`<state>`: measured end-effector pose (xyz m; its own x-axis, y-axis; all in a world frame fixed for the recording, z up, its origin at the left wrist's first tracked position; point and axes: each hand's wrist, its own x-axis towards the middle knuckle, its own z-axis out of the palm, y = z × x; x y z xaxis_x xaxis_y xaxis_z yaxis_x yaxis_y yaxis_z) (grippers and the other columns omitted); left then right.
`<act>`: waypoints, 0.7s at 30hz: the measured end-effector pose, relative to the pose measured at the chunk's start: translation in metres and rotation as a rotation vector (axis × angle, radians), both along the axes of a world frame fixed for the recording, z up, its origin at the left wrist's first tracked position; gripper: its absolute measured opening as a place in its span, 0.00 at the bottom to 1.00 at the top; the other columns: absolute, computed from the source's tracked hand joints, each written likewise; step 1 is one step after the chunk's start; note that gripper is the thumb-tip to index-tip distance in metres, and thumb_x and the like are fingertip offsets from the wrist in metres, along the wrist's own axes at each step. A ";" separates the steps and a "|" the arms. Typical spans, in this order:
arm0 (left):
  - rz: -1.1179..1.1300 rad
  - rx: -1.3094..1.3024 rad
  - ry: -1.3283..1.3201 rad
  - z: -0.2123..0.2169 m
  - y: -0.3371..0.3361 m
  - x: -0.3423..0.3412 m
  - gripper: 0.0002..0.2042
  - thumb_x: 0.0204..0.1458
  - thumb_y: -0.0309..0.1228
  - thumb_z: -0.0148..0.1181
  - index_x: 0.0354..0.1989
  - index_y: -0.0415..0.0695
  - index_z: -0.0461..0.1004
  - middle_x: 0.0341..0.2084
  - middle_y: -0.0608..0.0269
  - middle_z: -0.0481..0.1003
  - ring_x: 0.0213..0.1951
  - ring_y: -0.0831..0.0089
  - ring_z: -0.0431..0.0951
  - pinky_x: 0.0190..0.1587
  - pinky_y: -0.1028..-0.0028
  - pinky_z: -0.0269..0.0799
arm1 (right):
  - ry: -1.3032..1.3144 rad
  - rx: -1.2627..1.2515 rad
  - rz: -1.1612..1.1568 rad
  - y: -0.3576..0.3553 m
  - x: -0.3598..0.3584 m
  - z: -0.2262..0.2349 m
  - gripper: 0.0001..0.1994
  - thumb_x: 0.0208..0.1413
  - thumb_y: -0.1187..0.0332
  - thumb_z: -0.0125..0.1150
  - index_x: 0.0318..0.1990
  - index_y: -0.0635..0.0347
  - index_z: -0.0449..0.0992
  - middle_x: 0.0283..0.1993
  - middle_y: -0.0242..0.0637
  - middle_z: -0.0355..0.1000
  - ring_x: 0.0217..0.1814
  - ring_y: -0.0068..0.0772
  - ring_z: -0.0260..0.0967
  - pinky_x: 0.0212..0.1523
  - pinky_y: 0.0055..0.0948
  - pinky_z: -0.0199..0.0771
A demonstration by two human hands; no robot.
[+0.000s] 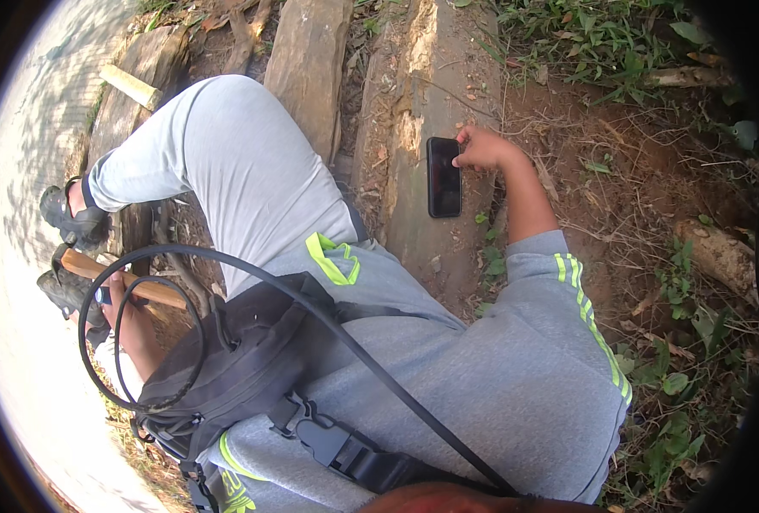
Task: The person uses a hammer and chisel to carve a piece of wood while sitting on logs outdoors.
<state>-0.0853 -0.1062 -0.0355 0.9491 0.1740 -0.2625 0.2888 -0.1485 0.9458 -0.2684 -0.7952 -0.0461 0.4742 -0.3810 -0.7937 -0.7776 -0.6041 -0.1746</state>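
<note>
Right hand [482, 150] has its fingertips on the top edge of the black rectangular smartphone [444, 177], lying flat on the long weathered wooden plank [414, 231], not lifted yet. Left hand [116, 295] looks closed round an orange-brown wooden handle [132, 286] low on the left.

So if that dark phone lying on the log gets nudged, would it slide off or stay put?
The phone is flat and lies face up, so it probably won't roll. Its glossy surface looks slick, yet the log is rough, which likely holds it. The right hand touches its upper corner, steadying it.
</note>
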 end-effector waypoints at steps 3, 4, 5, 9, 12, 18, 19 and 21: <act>-0.124 0.235 -0.133 -0.004 0.011 0.000 0.15 0.72 0.37 0.56 0.50 0.38 0.82 0.24 0.75 0.63 0.28 0.83 0.60 0.31 0.77 0.54 | 0.024 -0.045 0.010 0.018 0.007 0.010 0.34 0.52 0.57 0.78 0.62 0.65 0.70 0.43 0.45 0.80 0.33 0.34 0.78 0.35 0.38 0.80; -0.154 0.275 -0.155 -0.006 0.014 0.000 0.14 0.72 0.37 0.57 0.50 0.38 0.82 0.24 0.75 0.63 0.28 0.83 0.61 0.31 0.78 0.54 | 0.009 -0.063 0.007 0.021 0.007 0.010 0.36 0.52 0.54 0.78 0.62 0.66 0.70 0.43 0.46 0.80 0.33 0.35 0.79 0.35 0.38 0.80; -0.183 0.315 -0.180 -0.007 0.017 0.001 0.14 0.71 0.37 0.57 0.50 0.39 0.82 0.24 0.76 0.63 0.28 0.84 0.61 0.31 0.78 0.54 | -0.007 -0.082 0.004 0.024 0.008 0.011 0.38 0.52 0.50 0.78 0.62 0.68 0.70 0.44 0.48 0.80 0.33 0.36 0.79 0.35 0.38 0.80; -0.127 0.160 -0.126 -0.011 0.018 0.002 0.14 0.71 0.38 0.58 0.50 0.40 0.82 0.25 0.76 0.64 0.29 0.84 0.61 0.31 0.78 0.54 | 0.057 -0.256 0.045 0.046 0.021 0.015 0.45 0.51 0.40 0.75 0.65 0.69 0.70 0.52 0.55 0.80 0.48 0.48 0.82 0.49 0.42 0.82; -0.120 0.143 -0.118 -0.012 0.017 0.006 0.14 0.70 0.38 0.58 0.50 0.39 0.82 0.25 0.75 0.64 0.29 0.83 0.62 0.31 0.77 0.55 | 0.122 -0.410 0.211 0.073 0.025 0.021 0.47 0.49 0.38 0.75 0.67 0.67 0.70 0.60 0.58 0.77 0.65 0.59 0.75 0.65 0.46 0.76; -0.111 0.144 -0.117 -0.014 0.015 0.006 0.14 0.69 0.37 0.59 0.51 0.39 0.81 0.27 0.73 0.65 0.30 0.80 0.63 0.32 0.76 0.56 | -0.139 -0.452 0.550 0.105 0.021 0.028 0.45 0.44 0.56 0.79 0.71 0.52 0.64 0.63 0.49 0.74 0.66 0.57 0.72 0.65 0.47 0.74; -0.118 0.146 -0.118 -0.015 0.014 0.008 0.14 0.69 0.37 0.59 0.51 0.39 0.81 0.27 0.72 0.65 0.30 0.80 0.64 0.33 0.75 0.57 | -0.186 -0.448 0.575 0.106 0.017 0.027 0.44 0.44 0.57 0.79 0.71 0.51 0.63 0.63 0.48 0.73 0.67 0.56 0.71 0.67 0.48 0.72; -0.123 0.144 -0.115 -0.016 0.011 0.011 0.13 0.68 0.37 0.60 0.51 0.39 0.81 0.27 0.72 0.66 0.31 0.79 0.64 0.33 0.75 0.57 | -0.282 -0.440 0.624 0.105 0.011 0.026 0.44 0.44 0.61 0.78 0.71 0.48 0.62 0.64 0.46 0.72 0.69 0.55 0.68 0.69 0.48 0.69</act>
